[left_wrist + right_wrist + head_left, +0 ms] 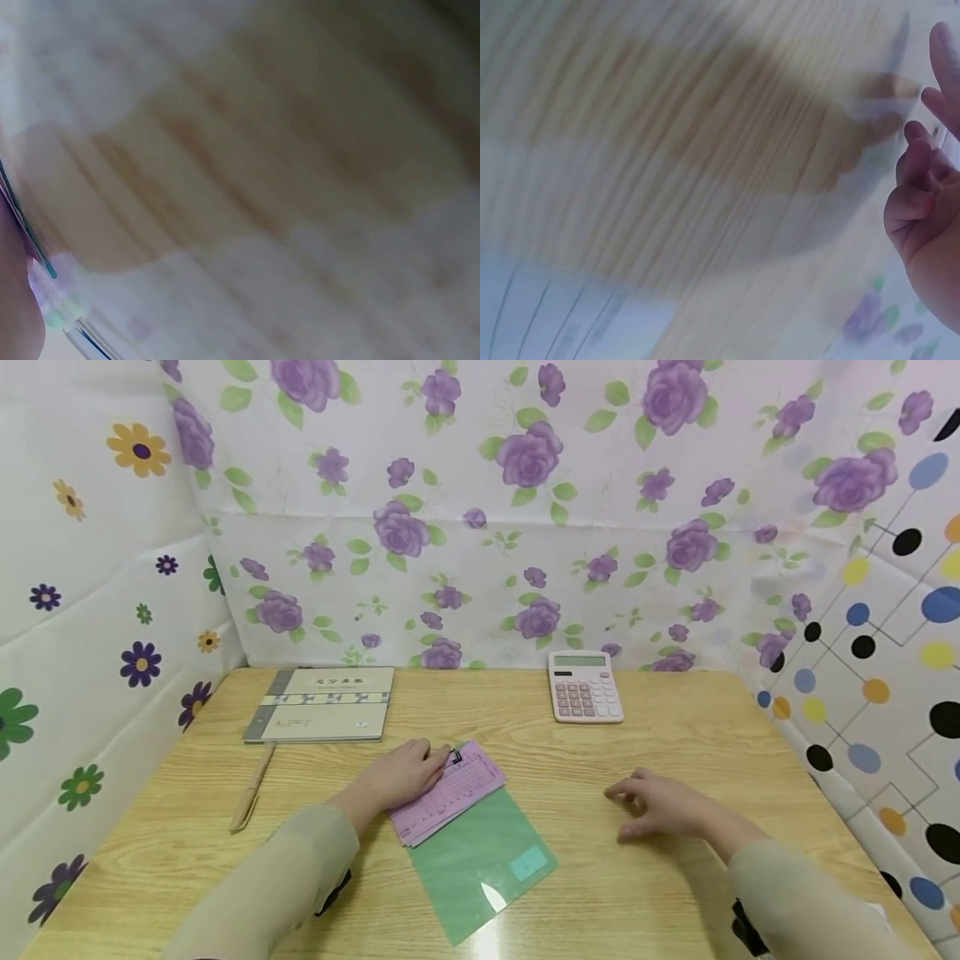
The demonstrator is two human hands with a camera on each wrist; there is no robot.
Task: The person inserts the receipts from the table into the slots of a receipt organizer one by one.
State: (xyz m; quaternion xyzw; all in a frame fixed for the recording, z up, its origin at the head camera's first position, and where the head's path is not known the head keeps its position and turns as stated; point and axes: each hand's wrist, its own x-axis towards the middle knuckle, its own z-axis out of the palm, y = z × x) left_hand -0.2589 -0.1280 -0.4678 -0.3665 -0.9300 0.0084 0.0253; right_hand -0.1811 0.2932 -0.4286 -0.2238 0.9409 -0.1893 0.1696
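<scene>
Pink printed paper slips [461, 789] lie in a stack over a translucent green plastic folder [480, 868]. My left hand [405, 774] grips the upper left side of the slips, its fingers covering part of them. Just past the fingertips a small black piece [454, 758] shows at the slips' top edge. In the left wrist view only part of the left hand [16, 300] appears, beside the thin folder edge [34, 244]. To the right of the folder, my right hand [663, 806] hovers over the table with loosely bent fingers, holding nothing; the right wrist view shows these fingers [915, 169].
A beige ledger book [330, 703] lies at the back left of the wooden table [585, 910], with a tan pen [253, 789] in front of it. At the back stands a pink calculator [585, 687]. White lined paper [547, 322] lies near the right forearm. Patterned cloth surrounds the table.
</scene>
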